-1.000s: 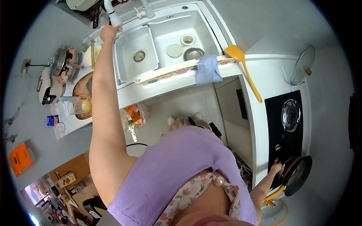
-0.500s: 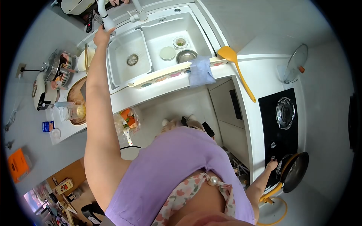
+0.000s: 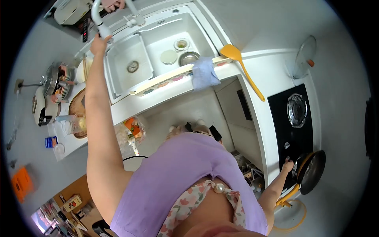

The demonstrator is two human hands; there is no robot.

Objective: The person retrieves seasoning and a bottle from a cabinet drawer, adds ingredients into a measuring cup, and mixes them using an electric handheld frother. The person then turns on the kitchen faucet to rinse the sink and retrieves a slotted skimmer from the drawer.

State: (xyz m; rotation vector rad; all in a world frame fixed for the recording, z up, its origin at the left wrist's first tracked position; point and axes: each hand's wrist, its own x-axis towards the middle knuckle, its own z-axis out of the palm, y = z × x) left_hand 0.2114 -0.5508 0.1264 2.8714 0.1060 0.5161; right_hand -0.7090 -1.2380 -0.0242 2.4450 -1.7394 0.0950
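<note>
My left hand (image 3: 99, 44) is closed round the end of the white faucet spout (image 3: 103, 30), over the left side of the white sink (image 3: 126, 85). At the black gas stove (image 3: 283, 118), my right hand (image 3: 288, 165) has its fingers closed on the lower knob (image 3: 288, 158). Just right of that hand sits a dark frying pan (image 3: 316, 173) with a yellow handle. A second knob (image 3: 287, 145) is above my fingers. In the right basin are a pale green round dish (image 3: 168, 57), a small bowl with green bits (image 3: 181, 44) and a metal bowl (image 3: 189, 59).
A blue cloth (image 3: 205, 74) hangs over the sink's front edge. A yellow spatula (image 3: 244, 71) lies on the counter, and a glass lid (image 3: 306, 57) stands behind the stove. Stacked dishes and a measuring jug (image 3: 75, 125) are at left. Fingers (image 3: 112, 4) show at the top edge, owner unclear.
The view has shifted, so the sink and counter appear further left. More of the fingers at the top edge shows. Both my hands keep their places on the faucet and at the stove knob.
</note>
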